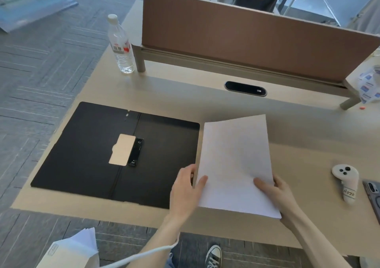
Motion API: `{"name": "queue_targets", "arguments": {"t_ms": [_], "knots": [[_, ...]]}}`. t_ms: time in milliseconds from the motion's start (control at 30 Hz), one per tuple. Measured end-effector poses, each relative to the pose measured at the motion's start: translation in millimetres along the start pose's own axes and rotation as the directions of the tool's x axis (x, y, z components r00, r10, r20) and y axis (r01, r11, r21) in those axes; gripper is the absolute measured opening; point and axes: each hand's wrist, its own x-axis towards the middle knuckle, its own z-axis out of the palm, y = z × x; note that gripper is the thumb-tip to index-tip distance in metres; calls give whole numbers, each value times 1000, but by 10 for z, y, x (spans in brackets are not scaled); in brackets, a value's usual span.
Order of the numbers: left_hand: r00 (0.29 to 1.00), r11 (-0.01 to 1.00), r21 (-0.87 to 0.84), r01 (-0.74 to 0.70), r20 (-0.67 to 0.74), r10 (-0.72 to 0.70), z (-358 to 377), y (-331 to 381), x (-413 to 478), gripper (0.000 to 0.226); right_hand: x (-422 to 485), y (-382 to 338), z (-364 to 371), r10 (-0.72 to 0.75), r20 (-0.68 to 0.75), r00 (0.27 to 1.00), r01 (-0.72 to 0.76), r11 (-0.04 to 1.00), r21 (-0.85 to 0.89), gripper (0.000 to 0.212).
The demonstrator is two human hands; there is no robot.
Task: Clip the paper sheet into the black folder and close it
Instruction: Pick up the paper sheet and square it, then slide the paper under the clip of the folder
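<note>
The black folder (82,148) lies open and flat on the left half of the desk. Its metal clip (125,152) sits at the spine, with the silver plate flipped over onto the left cover. A white paper sheet (236,161) is held just right of the folder, its near edge lifted off the desk. My left hand (186,187) grips the sheet's lower left edge, thumb on top. My right hand (274,191) grips the lower right edge, thumb on the paper.
A water bottle (121,45) stands at the back left beside a brown divider panel (246,39). A white controller (345,180) and a phone (373,195) lie at the right. A stack of paper (76,249) sits below the desk's near edge. A person stands behind the divider.
</note>
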Motion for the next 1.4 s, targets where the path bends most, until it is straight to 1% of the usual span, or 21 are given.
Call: {"name": "queue_targets", "arguments": {"t_ms": [33,67,100,133,167,233,267,300,400,500,533,600,633,667,700,800,867,1033,1100,1300,1400], "knots": [[993,986,-118,120,16,-119,-106,43,50,62,-55,-4,22,-10,13,1000,10,1000,25,26],[973,950,-216,226,104,-208,-214,73,101,61,-105,-1,58,-16,32,999,14,999,51,27],[943,906,-292,305,226,-245,-315,86,144,51,-142,7,101,-13,59,998,8,997,80,30],[916,868,-352,351,322,-240,-404,67,168,38,-161,22,161,-4,104,995,-7,994,107,33],[913,848,-401,346,352,-207,-503,46,165,26,-168,41,238,12,157,988,-31,992,119,37],[952,875,-422,238,278,-125,-670,-33,128,18,-150,90,432,77,247,966,-101,991,86,51],[966,899,-395,191,238,-101,-733,-94,98,18,-122,140,540,116,270,956,-139,988,67,54],[975,919,-362,159,205,-87,-787,-165,76,18,-82,199,662,153,267,952,-174,983,56,52],[982,951,-270,153,149,-115,-965,-422,97,15,22,375,1077,208,178,962,-225,971,79,43],[976,971,-150,185,141,-164,-1191,-623,239,19,21,461,1418,151,54,987,-156,979,130,42],[978,978,-87,190,106,-180,-1281,-668,306,23,26,510,1499,123,26,992,-125,983,133,44],[981,979,88,183,-86,-175,-1448,-710,474,32,37,566,1608,73,-5,997,-72,988,134,46],[972,966,193,171,-193,-133,-1516,-725,565,38,53,588,1649,59,-8,998,-58,990,125,46],[960,943,293,158,-269,-78,-1567,-736,657,43,67,596,1684,52,-7,999,-51,992,116,45],[953,916,372,151,-303,-34,-1603,-731,743,47,79,600,1710,51,-8,999,-49,993,106,43],[969,805,573,155,-246,-11,-1624,-705,1005,44,136,612,1799,44,-11,999,-42,994,102,41],[980,750,648,134,-198,-4,-1614,-685,1130,38,184,633,1838,35,-13,999,-34,993,109,44],[991,775,630,52,-130,40,-1586,-602,1231,19,271,673,1912,35,2,999,-35,988,150,44],[994,767,640,40,-107,37,-1588,-594,1268,13,304,678,1950,26,16,1000,-28,985,168,44],[998,795,606,29,-68,15,-1664,-631,1343,29,394,615,2091,16,20,1000,-19,983,184,43],[998,793,608,30,-64,11,-1681,-647,1373,27,432,574,2200,4,38,999,-10,986,165,42]]}}
